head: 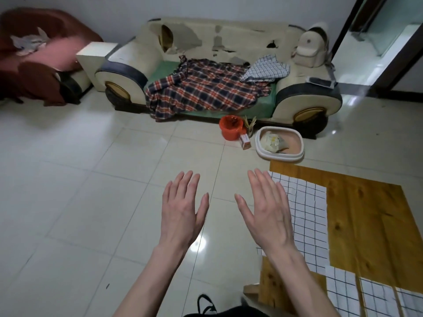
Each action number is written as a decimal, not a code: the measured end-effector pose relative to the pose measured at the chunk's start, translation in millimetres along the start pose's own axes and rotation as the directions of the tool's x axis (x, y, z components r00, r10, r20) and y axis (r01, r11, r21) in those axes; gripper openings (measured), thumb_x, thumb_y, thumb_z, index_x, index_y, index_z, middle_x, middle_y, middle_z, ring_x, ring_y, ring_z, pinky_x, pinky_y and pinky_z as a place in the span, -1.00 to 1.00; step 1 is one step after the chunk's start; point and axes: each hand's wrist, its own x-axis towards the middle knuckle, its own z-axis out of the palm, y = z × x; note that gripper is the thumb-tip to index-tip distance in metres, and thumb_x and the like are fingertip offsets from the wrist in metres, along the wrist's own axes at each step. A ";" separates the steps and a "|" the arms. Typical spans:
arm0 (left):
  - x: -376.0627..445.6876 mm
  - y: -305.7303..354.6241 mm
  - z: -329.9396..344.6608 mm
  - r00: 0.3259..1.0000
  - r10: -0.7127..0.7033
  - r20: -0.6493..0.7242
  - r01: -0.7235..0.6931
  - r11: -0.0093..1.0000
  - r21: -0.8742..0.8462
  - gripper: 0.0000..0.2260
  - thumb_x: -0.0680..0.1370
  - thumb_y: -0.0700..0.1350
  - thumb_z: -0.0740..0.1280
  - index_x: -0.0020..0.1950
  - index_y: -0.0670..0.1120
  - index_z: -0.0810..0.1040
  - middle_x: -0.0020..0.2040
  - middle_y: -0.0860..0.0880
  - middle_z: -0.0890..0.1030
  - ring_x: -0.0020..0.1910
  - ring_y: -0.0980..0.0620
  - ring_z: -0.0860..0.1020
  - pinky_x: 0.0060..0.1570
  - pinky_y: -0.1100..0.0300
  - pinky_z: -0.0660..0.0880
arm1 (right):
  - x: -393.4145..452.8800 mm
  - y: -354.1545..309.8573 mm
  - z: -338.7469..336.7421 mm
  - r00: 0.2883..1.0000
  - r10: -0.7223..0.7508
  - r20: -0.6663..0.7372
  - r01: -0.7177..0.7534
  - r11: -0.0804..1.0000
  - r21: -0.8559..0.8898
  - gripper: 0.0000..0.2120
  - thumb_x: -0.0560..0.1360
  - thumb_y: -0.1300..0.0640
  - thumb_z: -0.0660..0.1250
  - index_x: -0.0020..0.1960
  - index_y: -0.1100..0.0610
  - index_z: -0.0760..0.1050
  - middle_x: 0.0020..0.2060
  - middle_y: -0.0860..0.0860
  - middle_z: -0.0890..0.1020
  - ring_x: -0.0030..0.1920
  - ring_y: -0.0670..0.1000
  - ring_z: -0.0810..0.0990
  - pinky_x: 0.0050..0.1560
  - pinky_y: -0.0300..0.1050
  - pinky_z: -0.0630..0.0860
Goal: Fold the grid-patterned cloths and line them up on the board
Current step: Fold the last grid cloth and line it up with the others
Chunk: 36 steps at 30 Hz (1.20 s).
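Pale tiled floor beneath, left hand and right hand hovering with fingers straight, holding nothing, grid-patterned cloth flat on wooden board beside right hand, smaller folded cloths lined along near edge, worn sofa behind.
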 end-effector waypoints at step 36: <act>327.9 96.2 228.1 0.682 0.685 0.257 -0.600 0.724 -0.341 -0.55 0.71 0.09 0.21 0.52 -0.12 0.48 0.50 -0.10 0.52 0.57 -0.12 0.37 0.57 -0.13 0.25 | 195.6 133.0 74.8 0.641 0.762 -0.086 -0.767 0.640 -0.042 -0.35 0.68 -0.30 -0.03 0.61 0.06 0.28 0.59 0.02 0.35 0.61 0.03 0.25 0.59 0.15 0.23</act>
